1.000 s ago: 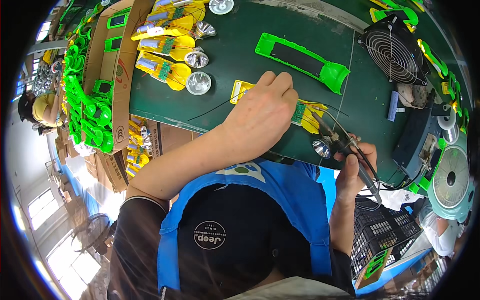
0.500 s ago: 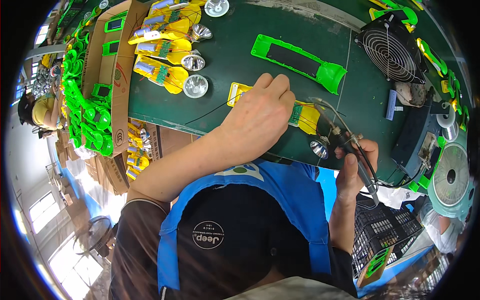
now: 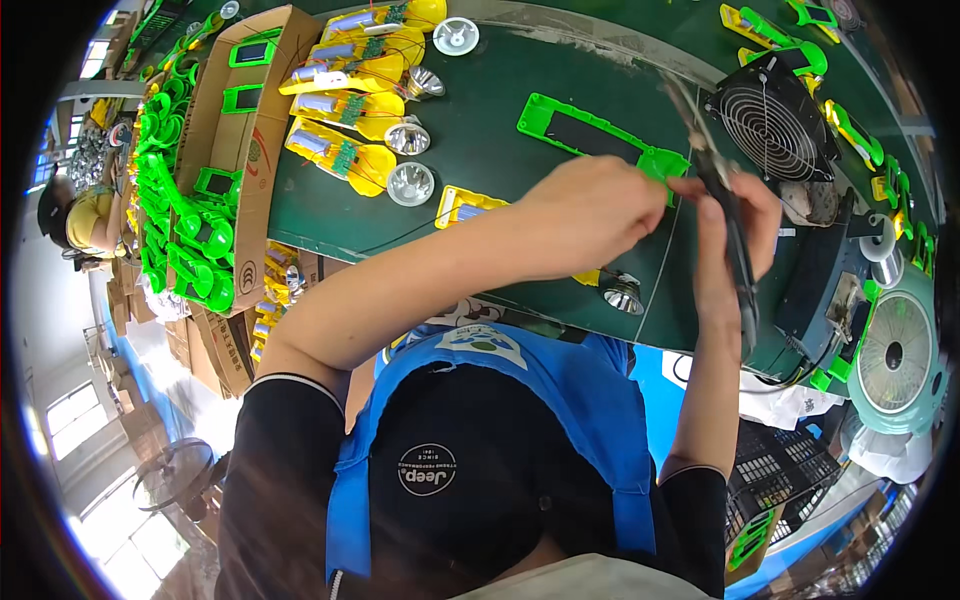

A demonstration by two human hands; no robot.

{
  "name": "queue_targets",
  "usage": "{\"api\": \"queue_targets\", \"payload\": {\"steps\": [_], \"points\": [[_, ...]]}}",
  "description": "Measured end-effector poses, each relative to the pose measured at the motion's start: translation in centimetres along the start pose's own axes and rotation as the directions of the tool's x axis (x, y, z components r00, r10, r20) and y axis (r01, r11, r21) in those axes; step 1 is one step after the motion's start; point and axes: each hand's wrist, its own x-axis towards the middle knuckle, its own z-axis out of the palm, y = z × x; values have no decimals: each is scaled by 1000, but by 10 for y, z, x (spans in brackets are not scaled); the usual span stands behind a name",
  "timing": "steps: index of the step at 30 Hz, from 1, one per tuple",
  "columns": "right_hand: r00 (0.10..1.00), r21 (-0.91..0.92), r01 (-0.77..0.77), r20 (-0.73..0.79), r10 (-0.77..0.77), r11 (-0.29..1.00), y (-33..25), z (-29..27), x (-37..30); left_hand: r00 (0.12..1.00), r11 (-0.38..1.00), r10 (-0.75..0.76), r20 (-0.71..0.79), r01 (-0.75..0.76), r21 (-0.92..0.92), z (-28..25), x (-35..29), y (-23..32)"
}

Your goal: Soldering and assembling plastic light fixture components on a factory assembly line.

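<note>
My right hand (image 3: 745, 225) grips a soldering iron (image 3: 747, 300) with a dark handle, slanting and blurred by motion. My left hand (image 3: 600, 210) is closed, its fingers curled close to my right fingertips; whatever it pinches, if anything, is hidden. Beneath my left hand and forearm lies a yellow lamp housing (image 3: 468, 204), mostly covered, with a wire trailing left. A round reflector (image 3: 622, 293) rests at its right end. Just beyond my left hand is a green casing (image 3: 575, 128) with a dark panel; the hand overlaps part of it.
At left, several yellow housings (image 3: 345, 160) with circuit boards lie beside reflectors (image 3: 410, 185). A cardboard box (image 3: 262, 150) and many green casings (image 3: 185, 235) stand farther left. To the right are a black fan (image 3: 768, 118), a dark blue unit (image 3: 815, 290) with a solder spool (image 3: 880, 240), and a teal fan (image 3: 893, 350).
My left hand has moved right, away from the yellow housing's middle. My right hand has risen with the soldering iron toward the green casing's right end.
</note>
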Motion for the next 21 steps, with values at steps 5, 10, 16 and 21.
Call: {"api": "queue_targets", "payload": {"steps": [5, 10, 16, 21], "points": [[986, -305, 51, 169, 1, 951, 17, 10, 7, 918, 827, -397, 6, 360, -431, -43, -29, -12], [994, -244, 50, 109, -24, 969, 4, -18, -30, 845, 714, -514, 148, 516, -473, -51, -44, -29], [920, 131, -382, -46, 390, 915, -17, -29, -31, 1000, 990, -5, 11, 4, 140, -48, -26, -41], [798, 195, -601, 87, 597, 775, -14, -22, -15, 991, 976, 24, 130, -52, 211, -43, -21, -45]]}}
